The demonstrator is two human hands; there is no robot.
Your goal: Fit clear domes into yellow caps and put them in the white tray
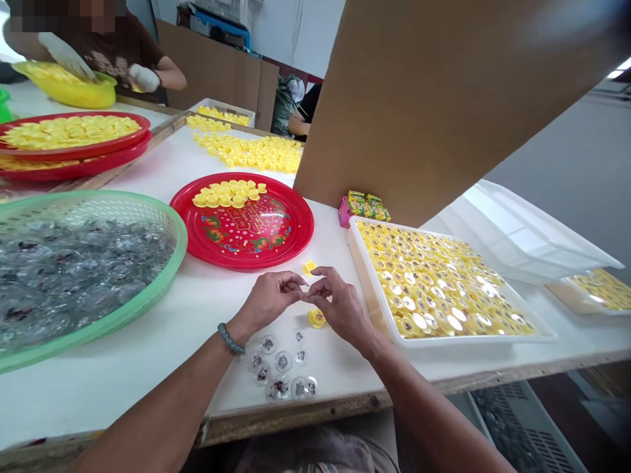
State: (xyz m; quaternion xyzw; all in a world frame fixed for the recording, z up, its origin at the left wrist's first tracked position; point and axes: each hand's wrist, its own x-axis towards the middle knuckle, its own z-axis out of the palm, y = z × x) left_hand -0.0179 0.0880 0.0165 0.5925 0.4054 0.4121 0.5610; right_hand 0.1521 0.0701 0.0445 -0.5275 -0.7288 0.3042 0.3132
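Observation:
My left hand (270, 299) and my right hand (339, 303) meet fingertip to fingertip over the white table (162, 368), both pinched on a small piece too tiny to make out. A yellow cap (309, 267) lies just beyond my fingers and another yellow cap (316, 318) lies under my right hand. Several clear round lids (282, 362) lie on the table near my left wrist. A white tray (367, 289) packed with several finished yellow pieces stands right of my right hand.
A green basket (148, 295) of clear lids sits at left. A red plate (290, 246) holds several yellow caps. More red plates (73, 154) and loose yellow caps (256, 152) lie further back. A gloved person (142, 66) works at a yellow bowl (73, 92). A cardboard sheet (434, 98) leans at right.

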